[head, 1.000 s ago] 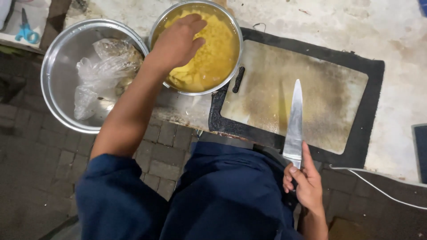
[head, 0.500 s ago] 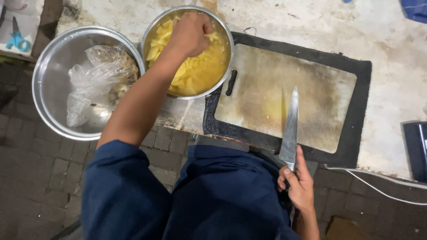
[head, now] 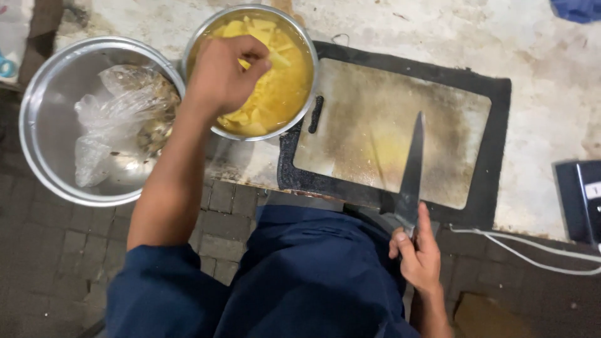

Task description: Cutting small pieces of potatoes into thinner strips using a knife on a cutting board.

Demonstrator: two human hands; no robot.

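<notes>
Outdoors, a stained counter [head: 538, 94] above paving bricks [head: 50, 275]; left hand [head: 222, 75] half-curled over the bowl [head: 300, 100], right hand [head: 418, 256] gripping a knife [head: 412, 172].

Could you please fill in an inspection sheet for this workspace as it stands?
Surface: stained pale counter; worn cutting board on a dark mat.
Job's things: bowl of yellow pieces in liquid; knife, blade over the board.
Clutter: second bowl holding a plastic bag; blue cloth.
Hands: left hand over the yellow bowl, fingers curled; right hand grips the knife.
Cables: white cable; dark device.
Surroundings: brick paving.
</notes>
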